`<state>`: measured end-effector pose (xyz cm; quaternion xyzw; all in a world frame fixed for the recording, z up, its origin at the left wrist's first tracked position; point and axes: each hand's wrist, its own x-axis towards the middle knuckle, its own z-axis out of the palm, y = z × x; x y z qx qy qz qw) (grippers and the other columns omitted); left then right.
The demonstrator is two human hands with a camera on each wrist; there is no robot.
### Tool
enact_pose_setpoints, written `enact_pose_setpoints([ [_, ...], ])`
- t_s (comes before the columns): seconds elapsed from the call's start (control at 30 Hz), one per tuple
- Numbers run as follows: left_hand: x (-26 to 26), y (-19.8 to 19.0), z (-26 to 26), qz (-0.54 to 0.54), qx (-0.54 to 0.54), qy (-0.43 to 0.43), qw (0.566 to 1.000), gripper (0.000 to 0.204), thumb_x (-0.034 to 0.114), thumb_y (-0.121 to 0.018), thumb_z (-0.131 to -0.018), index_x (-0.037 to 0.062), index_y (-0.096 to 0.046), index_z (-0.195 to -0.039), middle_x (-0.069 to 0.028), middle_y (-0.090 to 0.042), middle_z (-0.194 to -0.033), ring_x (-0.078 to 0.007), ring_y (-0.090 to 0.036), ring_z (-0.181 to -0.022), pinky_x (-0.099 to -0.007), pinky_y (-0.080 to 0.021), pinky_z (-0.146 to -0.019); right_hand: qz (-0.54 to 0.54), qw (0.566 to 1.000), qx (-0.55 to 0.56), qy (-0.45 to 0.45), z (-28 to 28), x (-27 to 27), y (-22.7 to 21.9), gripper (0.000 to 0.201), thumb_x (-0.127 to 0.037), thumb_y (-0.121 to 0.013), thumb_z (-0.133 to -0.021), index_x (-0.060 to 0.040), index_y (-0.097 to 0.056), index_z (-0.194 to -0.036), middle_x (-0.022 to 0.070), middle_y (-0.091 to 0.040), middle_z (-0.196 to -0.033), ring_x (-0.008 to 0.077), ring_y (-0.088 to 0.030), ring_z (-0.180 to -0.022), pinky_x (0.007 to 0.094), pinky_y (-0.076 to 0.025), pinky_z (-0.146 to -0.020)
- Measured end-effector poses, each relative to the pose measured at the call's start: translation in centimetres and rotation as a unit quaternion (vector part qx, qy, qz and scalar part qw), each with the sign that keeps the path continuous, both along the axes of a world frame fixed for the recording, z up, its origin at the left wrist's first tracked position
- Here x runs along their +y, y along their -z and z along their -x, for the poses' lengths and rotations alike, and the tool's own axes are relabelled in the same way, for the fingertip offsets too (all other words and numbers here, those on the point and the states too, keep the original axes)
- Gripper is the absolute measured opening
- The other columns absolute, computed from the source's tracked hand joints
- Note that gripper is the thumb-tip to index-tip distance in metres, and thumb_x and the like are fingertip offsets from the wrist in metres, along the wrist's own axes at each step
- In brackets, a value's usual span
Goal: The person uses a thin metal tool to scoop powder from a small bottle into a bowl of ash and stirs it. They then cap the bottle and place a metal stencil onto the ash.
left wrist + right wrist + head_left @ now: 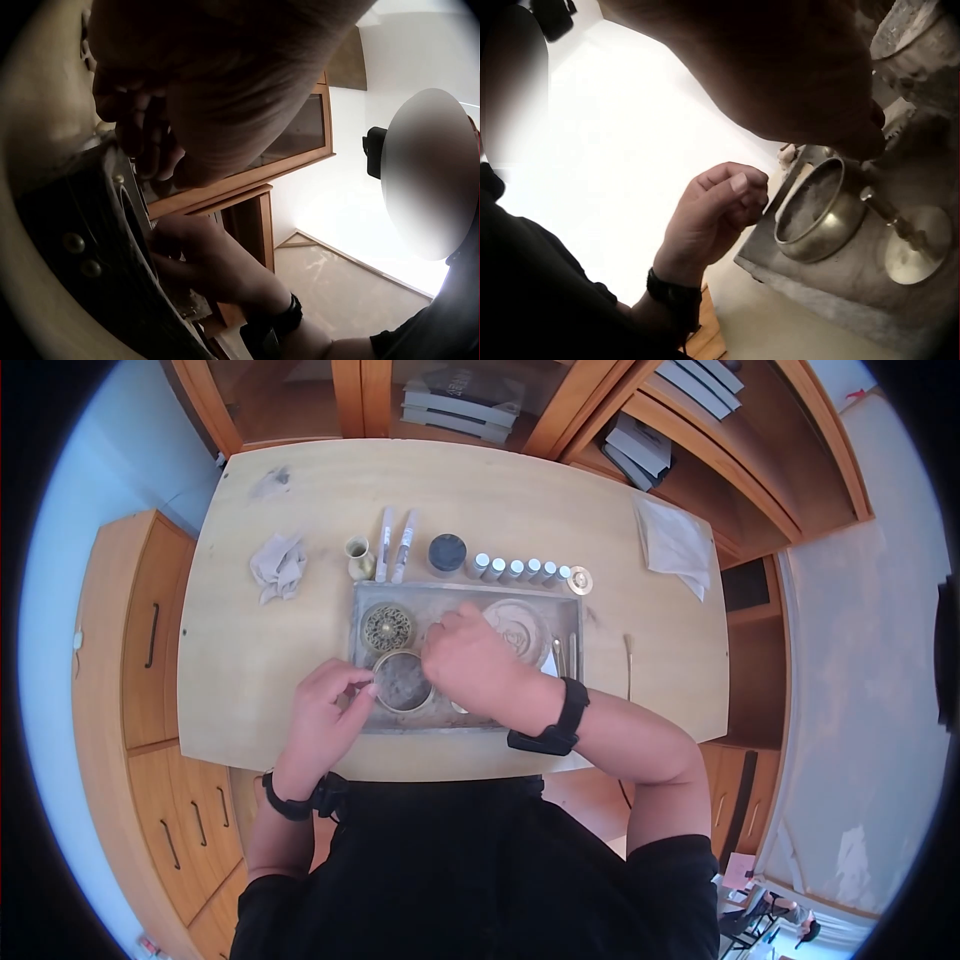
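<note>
A round brass bowl (403,682) of grey ash stands in the grey tray (362,726). My left hand (328,710) is by its left rim, fingers loosely bent; the right wrist view shows this hand (714,214) beside the bowl (821,219), with nothing visible in it. Over the tray, just right of the bowl, my right hand (480,665) has its fingers bent down; their tips and anything between them are hidden. A brass piece with a stem and round base (919,247) lies near the bowl. Behind the bowl is a pierced brass lid (388,627).
A round dish of pale powder (516,630) and thin tools (573,655) occupy the tray's right side. Behind the tray stand a small vase (360,557), two slim packets, a dark jar (447,552) and several small tubes. Crumpled cloth (279,567) lies left; another cloth (672,545) lies right.
</note>
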<state>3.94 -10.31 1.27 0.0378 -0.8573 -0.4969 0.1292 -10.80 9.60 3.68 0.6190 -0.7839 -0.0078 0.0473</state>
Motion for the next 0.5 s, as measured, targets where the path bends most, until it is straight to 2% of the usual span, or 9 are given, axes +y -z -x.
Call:
enact_pose_setpoints([
  [0.13,-0.1,-0.1,-0.2,-0.005,-0.006,-0.009,1.000,0.012,0.000,-0.074,-0.088,-0.0005,-0.072,-0.100,-0.0117,-0.069,-0.087,-0.0223,-0.068,-0.075,-0.0336,-0.055,-0.069,0.102,0.993,-0.049,0.019,0.2,1.6,-3.5,0.010,-0.012,-0.068,-0.072,-0.0064,-0.069,-0.080,0.0091,-0.062,-0.079,0.0286,-0.065,-0.080,0.0429,-0.050,-0.074],
  [0.23,-0.2,-0.2,-0.2,0.003,-0.001,-0.006,1.000,0.011,-0.001,-0.074,-0.088,-0.0008,-0.072,-0.100,-0.0115,-0.069,-0.087,-0.0216,-0.069,-0.075,-0.0332,-0.055,-0.069,0.176,0.978,-0.071,0.088,1.7,5.1,-4.7,0.013,-0.007,-0.071,-0.074,-0.0053,-0.065,-0.086,0.0106,-0.063,-0.083,0.0311,-0.065,-0.081,0.0452,-0.051,-0.072],
  [0.3,-0.1,-0.1,-0.3,-0.005,-0.003,-0.016,1.000,0.011,-0.001,-0.073,-0.089,-0.0008,-0.072,-0.100,-0.0113,-0.069,-0.087,-0.0210,-0.068,-0.075,-0.0330,-0.054,-0.069,0.246,0.955,-0.075,0.146,2.3,7.7,-5.8,0.016,-0.003,-0.075,-0.080,-0.0050,-0.062,-0.089,0.0119,-0.065,-0.083,0.0319,-0.064,-0.076,0.0447,-0.050,-0.066],
  [0.4,0.2,-0.1,-0.6,-0.008,-0.007,-0.026,1.000,0.011,-0.002,-0.072,-0.090,-0.0012,-0.071,-0.101,-0.0105,-0.067,-0.086,-0.0196,-0.065,-0.074,-0.0323,-0.053,-0.070,0.274,0.913,-0.125,0.274,2.0,11.4,-4.6,0.016,-0.003,-0.078,-0.086,-0.0032,-0.062,-0.089,0.0131,-0.065,-0.081,0.0317,-0.063,-0.071,0.0414,-0.049,-0.061],
  [0.5,0.5,0.1,-0.8,-0.010,-0.009,-0.037,0.999,0.012,-0.002,-0.071,-0.090,-0.0016,-0.071,-0.103,-0.0094,-0.066,-0.085,-0.0184,-0.062,-0.073,-0.0316,-0.052,-0.070,0.247,0.898,-0.135,0.339,0.3,14.1,-3.8,0.018,-0.007,-0.078,-0.088,-0.0032,-0.061,-0.087,0.0149,-0.063,-0.077,0.0369,-0.062,-0.067,0.0451,-0.048,-0.057],
])
